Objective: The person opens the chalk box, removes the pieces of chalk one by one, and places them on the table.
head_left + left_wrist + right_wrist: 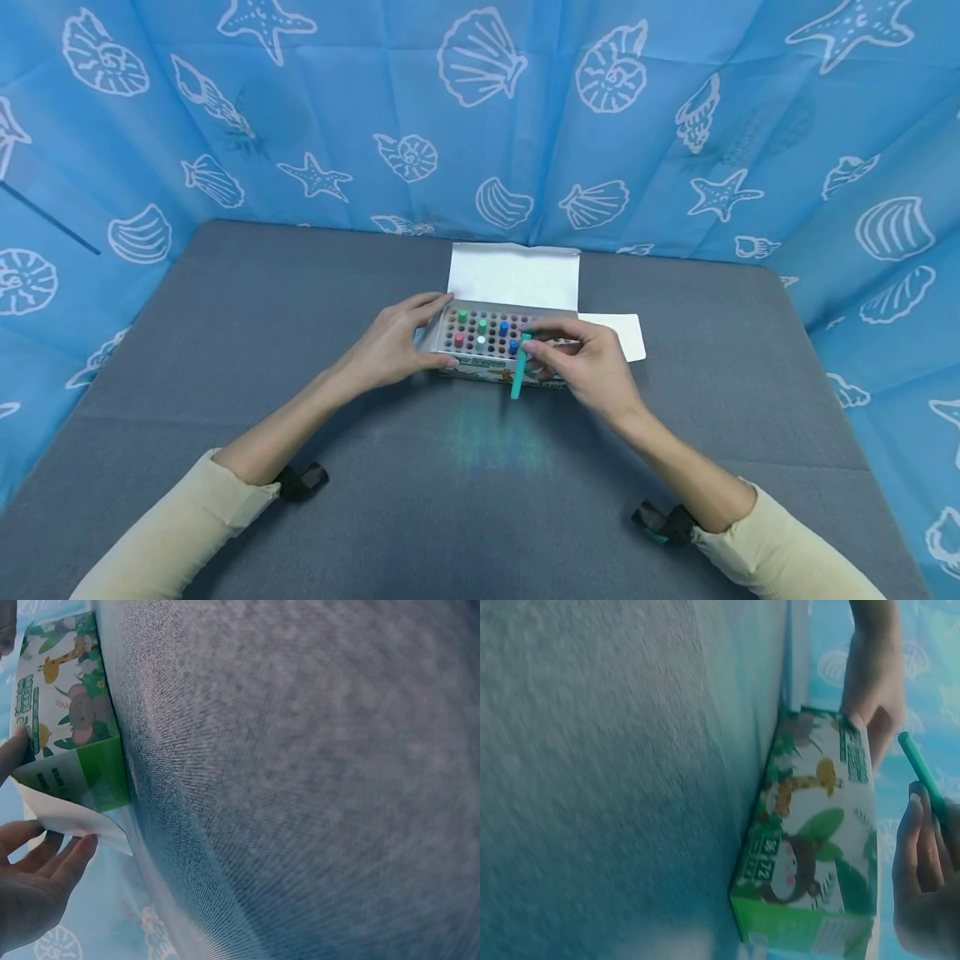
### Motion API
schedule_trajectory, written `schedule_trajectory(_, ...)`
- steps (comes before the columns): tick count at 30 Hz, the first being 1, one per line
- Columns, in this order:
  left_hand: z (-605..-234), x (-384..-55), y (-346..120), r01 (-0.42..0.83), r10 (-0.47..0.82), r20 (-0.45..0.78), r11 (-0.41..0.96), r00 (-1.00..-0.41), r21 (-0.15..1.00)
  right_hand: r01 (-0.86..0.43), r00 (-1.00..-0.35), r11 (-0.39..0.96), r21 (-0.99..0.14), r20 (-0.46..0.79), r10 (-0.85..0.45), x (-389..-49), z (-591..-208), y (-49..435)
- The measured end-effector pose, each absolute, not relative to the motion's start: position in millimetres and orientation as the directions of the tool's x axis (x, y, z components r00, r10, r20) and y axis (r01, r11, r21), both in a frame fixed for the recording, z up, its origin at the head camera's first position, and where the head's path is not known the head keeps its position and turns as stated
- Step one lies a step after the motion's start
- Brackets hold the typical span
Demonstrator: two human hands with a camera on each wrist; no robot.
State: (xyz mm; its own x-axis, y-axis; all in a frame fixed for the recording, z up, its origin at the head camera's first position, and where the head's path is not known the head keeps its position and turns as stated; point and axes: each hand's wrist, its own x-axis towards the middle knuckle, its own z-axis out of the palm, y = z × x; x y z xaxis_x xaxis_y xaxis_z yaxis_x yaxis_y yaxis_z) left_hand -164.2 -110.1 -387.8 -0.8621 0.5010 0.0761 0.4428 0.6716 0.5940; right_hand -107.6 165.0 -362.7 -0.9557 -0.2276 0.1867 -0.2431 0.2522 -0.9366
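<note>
A printed cardboard box (480, 364) sits on the table, its lid (514, 275) folded back. Its inside is a grid of round holes, several filled with coloured markers in green, red, white and blue. My left hand (393, 342) grips the box's left end, thumb at the front edge; the left wrist view has its fingers against a white side flap (75, 820). Between thumb and fingers my right hand (592, 362) pinches a teal-green marker (519, 375), held slanting over the box's front edge. That hand hides the right part of the grid.
A white side flap (622, 333) sticks out from the box's right end. The table (450, 500) has a grey cloth cover, and a blue shell-patterned curtain (540, 125) hangs behind it. Black straps with cameras (300, 482) sit on both wrists.
</note>
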Motion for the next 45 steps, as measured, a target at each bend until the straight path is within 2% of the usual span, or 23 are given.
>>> schedule_trajectory(12, -388, -164, -109, 0.455, 0.505, 0.095, 0.659, -0.858, 0.599, -0.113, -0.941, 0.19, -0.975, 0.044, -0.334, -99, -379, 149)
schedule_trajectory(27, -387, -164, -109, 0.467, 0.518, 0.098, 0.653, -0.85, 0.596, -0.039, -0.901, 0.253, -0.967, -0.075, -0.426, -92, -409, 132)
schedule_trajectory(34, -388, -164, -110, 0.463, 0.516, 0.099, 0.649, -0.851, 0.603, 0.02, -0.896, 0.3, -0.954, -0.15, -0.418, -93, -416, 129)
schedule_trajectory(45, -387, -165, -110, 0.444, 0.509, 0.072, 0.664, -0.858, 0.602, 0.035, -0.907, 0.374, -0.927, -0.187, -0.378, -93, -422, 126)
